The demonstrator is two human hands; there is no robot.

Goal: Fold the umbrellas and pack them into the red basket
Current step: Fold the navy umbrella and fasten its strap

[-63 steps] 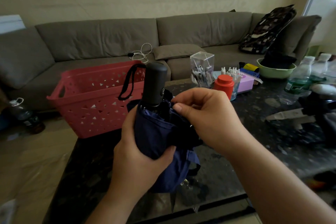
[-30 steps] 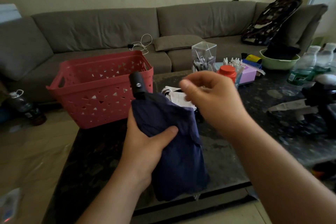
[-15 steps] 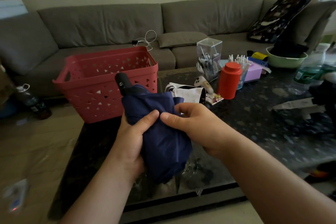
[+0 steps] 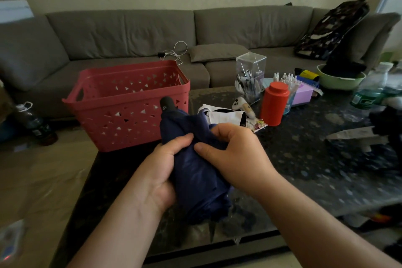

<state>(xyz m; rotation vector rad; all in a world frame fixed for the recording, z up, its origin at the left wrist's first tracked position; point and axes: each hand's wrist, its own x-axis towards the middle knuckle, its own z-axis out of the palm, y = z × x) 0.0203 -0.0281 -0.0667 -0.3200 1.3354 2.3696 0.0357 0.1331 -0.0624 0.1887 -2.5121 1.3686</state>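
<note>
Fingers [image 4: 185, 138] of the left hand [image 4: 158, 172] and right hand [image 4: 235, 154] are gripping the navy folding umbrella [image 4: 195, 172] above the table [image 4: 304, 159], gathering its canopy; next, wrapping it tight, then dropping it into the red basket [image 4: 128, 113] just beyond

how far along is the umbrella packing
Done: the navy umbrella is collapsed, its cloth gathered. In hand: the left hand grips the bundle and the right hand pinches the cloth against it. Left: securing it and putting it in the red basket, where no umbrella shows yet; its floor is partly hidden.
</note>
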